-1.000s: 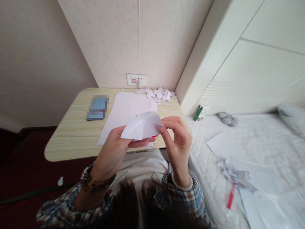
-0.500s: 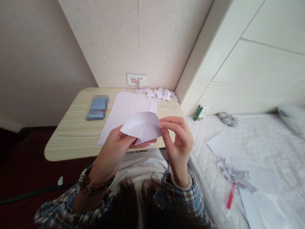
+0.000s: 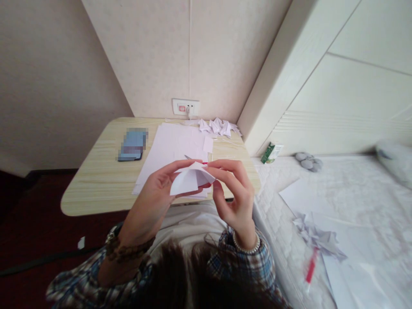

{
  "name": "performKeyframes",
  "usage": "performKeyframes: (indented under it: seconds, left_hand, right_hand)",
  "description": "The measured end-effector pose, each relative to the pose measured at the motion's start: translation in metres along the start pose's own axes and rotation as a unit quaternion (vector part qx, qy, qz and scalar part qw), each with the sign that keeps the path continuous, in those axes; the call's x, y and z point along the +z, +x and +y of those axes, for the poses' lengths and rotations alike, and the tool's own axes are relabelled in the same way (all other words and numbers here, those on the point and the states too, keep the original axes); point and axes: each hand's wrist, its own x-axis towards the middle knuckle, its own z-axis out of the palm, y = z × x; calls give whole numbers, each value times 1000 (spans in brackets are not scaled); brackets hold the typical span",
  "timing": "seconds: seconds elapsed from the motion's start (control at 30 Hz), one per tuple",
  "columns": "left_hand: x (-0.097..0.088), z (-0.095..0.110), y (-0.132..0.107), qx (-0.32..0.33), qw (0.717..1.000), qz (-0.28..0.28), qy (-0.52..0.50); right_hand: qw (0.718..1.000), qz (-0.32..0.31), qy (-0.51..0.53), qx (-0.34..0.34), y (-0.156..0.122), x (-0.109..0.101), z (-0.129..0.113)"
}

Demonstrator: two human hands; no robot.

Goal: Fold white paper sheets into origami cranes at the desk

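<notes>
Both my hands hold one small piece of white paper (image 3: 189, 179) in the air, just above the near edge of a light wooden table (image 3: 103, 180). My left hand (image 3: 154, 199) pinches its left side between thumb and fingers. From the right, my right hand (image 3: 233, 195) grips the paper with thumb and forefinger. The paper is folded over into a narrow pointed shape. Under my hands a stack of white sheets (image 3: 174, 146) lies flat on the table.
A dark phone-sized object (image 3: 131, 146) lies on the table's left. Several small folded paper pieces (image 3: 219, 127) sit by the wall under a socket (image 3: 186, 107). A bed at the right carries white sheets (image 3: 347, 231), crumpled paper (image 3: 317, 238), a red pen-like thing (image 3: 310, 266) and a green carton (image 3: 272, 152).
The paper has been folded down from a broad curved flap to a smaller, narrower shape. My fingers have closed in toward each other on it. The hands stay in about the same place.
</notes>
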Motion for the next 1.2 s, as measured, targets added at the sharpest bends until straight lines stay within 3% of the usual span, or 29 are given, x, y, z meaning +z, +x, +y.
performKeyframes:
  seconds: [0.37, 0.47, 0.63, 0.83, 1.07, 1.2]
  left_hand:
    - [2, 3, -3, -5, 1000, -1, -5]
    - [3, 7, -3, 13, 998, 15, 61]
    - [1, 8, -3, 92, 970, 28, 223]
    - [-1, 4, -3, 175, 916, 6, 360]
    - [-1, 4, -6, 220, 886, 15, 408]
    - [-1, 4, -5, 201, 899, 5, 389]
  right_hand:
    - [1000, 0, 17, -9, -3, -5, 0]
    - [999, 3, 41, 19, -2, -5, -3]
    - [993, 9, 79, 90, 3, -7, -6]
    - [988, -28, 42, 143, 9, -8, -11]
    - [986, -35, 26, 163, 11, -11, -18]
    - [984, -34, 20, 172, 10, -11, -18]
